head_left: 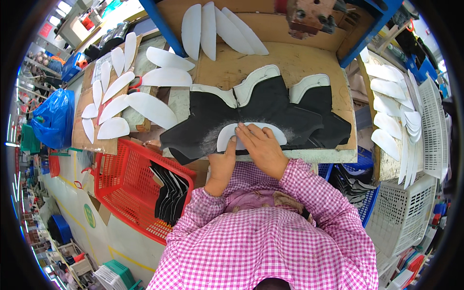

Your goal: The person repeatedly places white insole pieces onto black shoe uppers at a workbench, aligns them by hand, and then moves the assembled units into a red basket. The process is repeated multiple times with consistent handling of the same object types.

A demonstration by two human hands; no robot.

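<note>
A white half-moon piece (273,129) lies on a black cut piece (208,116) that looks like a shoe upper, with greyish scuffing around it. My right hand (265,151) rests flat on the white piece, fingers stretched out. At its lower left edge, my left hand (223,166) has its thumb pressed on the white piece. The other fingers of that hand are curled out of sight at the edge. More black pieces with white curved edges (311,87) overlap behind and to the right.
White curved pieces lie on cardboard (104,145) at left, against the back board, and on a right-hand stand (389,166). A blue metal frame (164,26) stands over the bench. Below are a red basket (130,212) holding black pieces and a blue basket (369,205).
</note>
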